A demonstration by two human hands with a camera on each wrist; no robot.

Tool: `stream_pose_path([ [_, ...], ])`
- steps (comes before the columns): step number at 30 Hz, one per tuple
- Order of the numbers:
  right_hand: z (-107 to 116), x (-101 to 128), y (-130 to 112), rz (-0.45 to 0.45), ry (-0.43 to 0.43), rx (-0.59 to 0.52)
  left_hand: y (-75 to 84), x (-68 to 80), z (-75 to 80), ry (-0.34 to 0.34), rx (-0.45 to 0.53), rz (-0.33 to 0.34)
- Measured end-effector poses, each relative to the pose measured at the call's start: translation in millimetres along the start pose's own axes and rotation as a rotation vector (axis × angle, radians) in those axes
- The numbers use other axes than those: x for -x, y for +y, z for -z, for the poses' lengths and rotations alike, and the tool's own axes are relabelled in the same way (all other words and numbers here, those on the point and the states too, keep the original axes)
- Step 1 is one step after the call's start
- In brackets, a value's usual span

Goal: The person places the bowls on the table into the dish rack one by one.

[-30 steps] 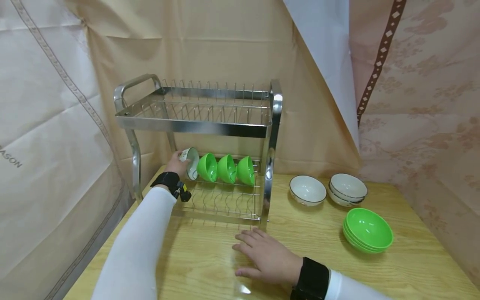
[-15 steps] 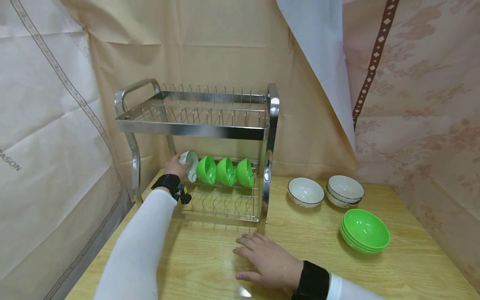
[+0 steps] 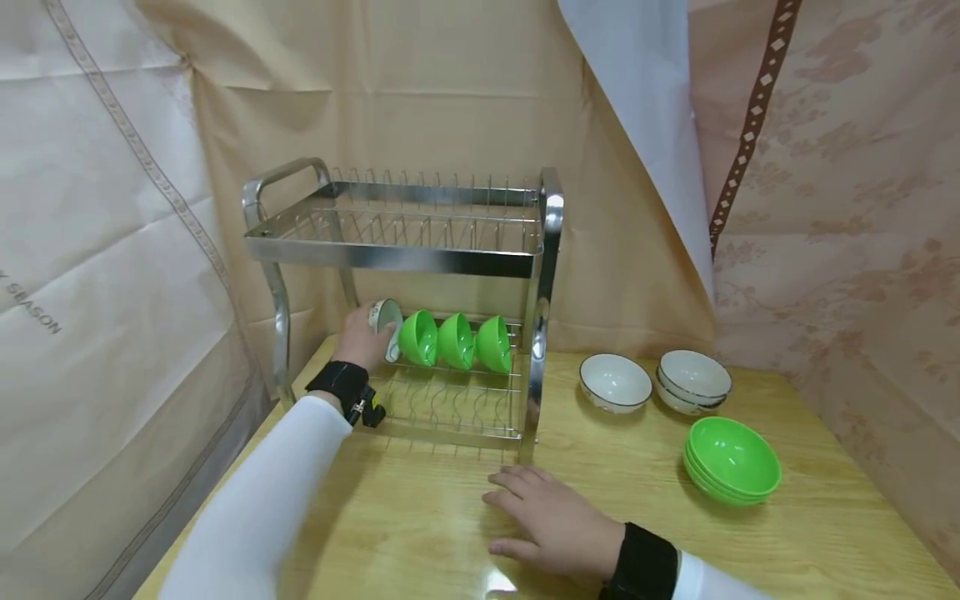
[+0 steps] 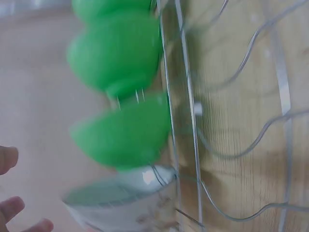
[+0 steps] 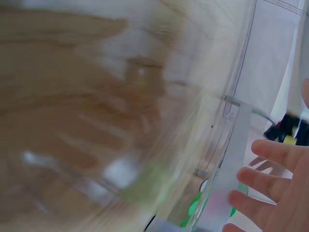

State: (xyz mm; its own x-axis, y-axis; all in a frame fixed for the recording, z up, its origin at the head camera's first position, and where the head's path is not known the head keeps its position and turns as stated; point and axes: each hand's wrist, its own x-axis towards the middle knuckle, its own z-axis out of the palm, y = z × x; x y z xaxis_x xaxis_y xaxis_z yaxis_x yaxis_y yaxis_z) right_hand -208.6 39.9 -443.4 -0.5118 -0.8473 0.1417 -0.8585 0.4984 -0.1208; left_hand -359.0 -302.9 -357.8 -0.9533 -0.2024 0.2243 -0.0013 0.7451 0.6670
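In the head view, a white patterned bowl (image 3: 387, 317) stands on edge at the left of the rack's lower tier, beside three green bowls (image 3: 456, 342) on edge in a row. My left hand (image 3: 363, 337) is right at the white bowl and overlaps its near side. In the left wrist view, the left fingertips (image 4: 12, 208) are spread and apart from the white bowl (image 4: 125, 203), which leans close to the nearest green bowl (image 4: 128, 133). My right hand (image 3: 551, 521), fingers spread and holding nothing, is over the table in front of the rack.
The two-tier metal dish rack (image 3: 390, 257) stands on the wooden table (image 3: 420, 517). To its right are a single white bowl (image 3: 616, 382), stacked white bowls (image 3: 693, 377) and a stack of green bowls (image 3: 733, 458). Cloth (image 3: 450, 125) hangs behind.
The left hand's fingers have come off the white bowl, and the hand has drawn slightly toward me. The bowl stays on the lower tier. My right hand remains over the table.
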Motion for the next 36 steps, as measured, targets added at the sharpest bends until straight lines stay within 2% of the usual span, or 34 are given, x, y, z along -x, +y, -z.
stream_pose_path([
  [5, 0.2, 21.3, 8.9, -0.047, 0.037, -0.001, 20.4, 46.4, -1.2, -0.027, -0.049, -0.164],
  [9, 6.6, 42.5, 16.3, -0.102, 0.071, 0.017, 33.7, 96.5, -11.2, -0.049, -0.145, -0.335],
  [14, 18.4, 68.7, 22.6, -0.193, 0.119, 0.053, 40.9, 162.6, -30.5, -0.069, -0.266, -0.508],
  [18, 25.4, 83.2, 25.5, -0.213, 0.185, 0.093, 42.6, 197.1, -43.5, -0.092, -0.348, -0.600],
  [22, 27.3, 91.6, 26.2, -0.218, 0.228, 0.116, 43.4, 214.3, -53.1, -0.095, -0.388, -0.684],
  [26, 25.5, 97.3, 26.0, -0.237, 0.247, 0.138, 45.6, 222.4, -61.2, -0.108, -0.400, -0.742],
  [32, 23.2, 99.1, 30.4, -0.275, 0.260, 0.120, 47.6, 229.2, -70.0, -0.150, -0.417, -0.776],
  [36, 25.7, 92.7, 42.1, -0.369, 0.259, 0.121, 46.9, 233.4, -74.7, -0.173, -0.409, -0.779],
])
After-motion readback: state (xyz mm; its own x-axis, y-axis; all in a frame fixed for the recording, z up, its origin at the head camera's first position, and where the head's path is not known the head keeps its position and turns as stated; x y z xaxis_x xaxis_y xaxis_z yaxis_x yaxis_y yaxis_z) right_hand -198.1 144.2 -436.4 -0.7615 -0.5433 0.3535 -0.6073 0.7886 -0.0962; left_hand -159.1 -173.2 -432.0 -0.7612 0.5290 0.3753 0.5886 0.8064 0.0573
